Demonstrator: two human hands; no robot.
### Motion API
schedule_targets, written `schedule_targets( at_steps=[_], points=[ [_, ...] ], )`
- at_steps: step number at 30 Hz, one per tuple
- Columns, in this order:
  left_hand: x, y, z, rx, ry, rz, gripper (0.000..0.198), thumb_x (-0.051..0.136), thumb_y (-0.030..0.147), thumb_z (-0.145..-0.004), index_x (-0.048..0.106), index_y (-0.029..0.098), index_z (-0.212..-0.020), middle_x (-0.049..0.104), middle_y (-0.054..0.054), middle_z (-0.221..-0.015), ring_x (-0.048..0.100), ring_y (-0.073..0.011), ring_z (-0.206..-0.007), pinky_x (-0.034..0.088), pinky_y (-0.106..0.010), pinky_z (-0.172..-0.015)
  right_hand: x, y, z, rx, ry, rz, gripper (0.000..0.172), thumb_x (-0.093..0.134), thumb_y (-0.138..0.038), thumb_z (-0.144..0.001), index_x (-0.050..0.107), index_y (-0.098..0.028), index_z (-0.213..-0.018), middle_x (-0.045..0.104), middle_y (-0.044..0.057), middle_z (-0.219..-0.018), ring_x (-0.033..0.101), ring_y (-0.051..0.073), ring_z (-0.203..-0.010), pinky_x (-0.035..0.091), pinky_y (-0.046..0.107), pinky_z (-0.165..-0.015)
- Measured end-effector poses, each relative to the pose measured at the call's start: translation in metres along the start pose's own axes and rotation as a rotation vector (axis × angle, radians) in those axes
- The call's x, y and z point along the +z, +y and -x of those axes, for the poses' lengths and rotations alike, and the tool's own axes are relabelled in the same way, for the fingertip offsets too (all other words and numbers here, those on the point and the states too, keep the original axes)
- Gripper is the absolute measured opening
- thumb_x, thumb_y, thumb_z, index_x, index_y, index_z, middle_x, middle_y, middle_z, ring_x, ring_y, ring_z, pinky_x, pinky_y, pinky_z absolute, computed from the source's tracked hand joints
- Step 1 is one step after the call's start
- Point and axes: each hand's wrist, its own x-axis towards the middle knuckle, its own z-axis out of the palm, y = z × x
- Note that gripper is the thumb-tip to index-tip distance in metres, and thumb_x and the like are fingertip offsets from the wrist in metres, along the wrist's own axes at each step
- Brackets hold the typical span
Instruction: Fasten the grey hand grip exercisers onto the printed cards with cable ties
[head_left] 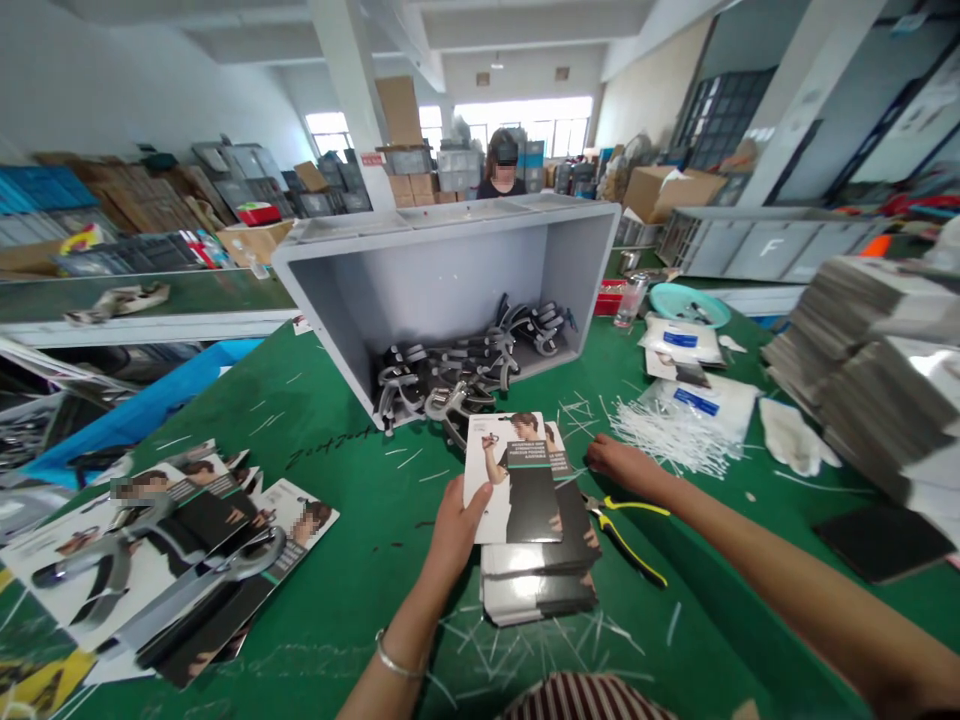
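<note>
My left hand (455,535) grips a printed packaging card (517,500) by its left edge, thumb on top. The card is held over a stack of similar cards (536,597). To the right, my right hand (619,462) is closed, with a thin white cable tie (568,477) at its fingertips. Beside it lies a heap of white cable ties (667,435). Yellow-handled cutting pliers (626,535) rest just below the right hand. Grey and black hand grip exercisers (450,375) lie in a grey crate (450,270) tipped on its side.
Cards with hand grips on them (187,560) are piled at the left. Bags with blue labels (682,340), a white glove (795,437), a turquoise basin (690,302) and stacked grey cards (847,350) occupy the right. Another person (501,170) is behind the crate. Cut tie ends litter the green table (360,560).
</note>
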Motion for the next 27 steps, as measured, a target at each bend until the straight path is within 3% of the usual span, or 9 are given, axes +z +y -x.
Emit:
schedule_targets(
  at_steps=[4,9,14,18,21,23,27],
  points=[
    [0.0,0.001,0.0,-0.01,-0.015,-0.019,0.046,0.068,0.049,-0.078,0.069,0.016,-0.11,0.073,-0.01,-0.101,0.067,-0.0268,-0.094,0.05,-0.038,-0.085,0.001,0.001,-0.008,0.027,-0.022,-0.087,0.01,0.054,-0.018,-0.088,0.063,-0.013,-0.09,0.064,0.012,-0.096,0.06,0.018,-0.081,0.04,0.026,-0.07],
    [0.001,0.003,0.0,-0.053,-0.015,0.03,0.047,0.071,0.047,-0.076,0.07,0.014,-0.109,0.073,-0.01,-0.103,0.066,-0.0274,-0.096,0.048,-0.037,-0.086,-0.021,0.02,0.004,0.14,-0.036,-0.276,0.012,0.052,-0.02,-0.086,0.062,-0.014,-0.088,0.066,0.007,-0.076,0.059,0.016,-0.062,0.041,0.025,-0.057],
    [0.002,0.001,-0.002,-0.078,-0.001,0.072,0.047,0.074,0.044,-0.073,0.071,0.014,-0.11,0.072,-0.012,-0.107,0.065,-0.0285,-0.099,0.046,-0.036,-0.09,-0.043,0.032,0.031,0.196,-0.068,-0.546,0.024,0.056,-0.039,-0.082,0.063,-0.017,-0.081,0.062,0.0,-0.059,0.052,0.012,-0.044,0.037,0.024,-0.043],
    [-0.001,0.004,-0.003,-0.086,0.021,0.063,0.044,0.076,0.041,-0.071,0.073,0.015,-0.107,0.072,-0.011,-0.106,0.063,-0.03,-0.103,0.045,-0.037,-0.09,-0.052,0.025,0.035,0.201,-0.024,-0.729,0.037,0.062,-0.055,-0.078,0.062,-0.018,-0.078,0.067,0.001,-0.066,0.047,0.009,-0.039,0.034,0.023,-0.038],
    [-0.008,0.014,0.003,-0.055,0.104,0.085,0.04,0.078,0.039,-0.07,0.074,0.017,-0.103,0.072,-0.011,-0.107,0.062,-0.0301,-0.105,0.046,-0.036,-0.09,-0.062,0.012,0.024,0.19,0.051,-0.839,0.039,0.058,-0.058,-0.083,0.058,-0.019,-0.087,0.07,0.004,-0.077,0.058,0.012,-0.049,0.045,0.024,-0.044],
    [-0.013,0.023,0.011,-0.082,0.114,0.17,0.044,0.074,0.04,-0.074,0.071,0.018,-0.112,0.071,-0.01,-0.11,0.064,-0.0276,-0.1,0.048,-0.035,-0.086,-0.071,-0.008,0.011,0.156,0.131,-0.93,0.036,0.058,-0.054,-0.086,0.056,-0.019,-0.095,0.07,0.005,-0.084,0.065,0.014,-0.062,0.053,0.026,-0.055],
    [-0.025,0.03,0.027,-0.202,0.054,0.353,0.047,0.07,0.038,-0.079,0.064,0.017,-0.121,0.071,-0.01,-0.114,0.067,-0.0203,-0.081,0.05,-0.031,-0.076,-0.079,-0.082,-0.016,-0.065,0.351,-1.22,0.024,0.063,-0.042,-0.09,0.054,-0.021,-0.096,0.071,0.004,-0.09,0.07,0.015,-0.073,0.057,0.029,-0.067]
  ],
)
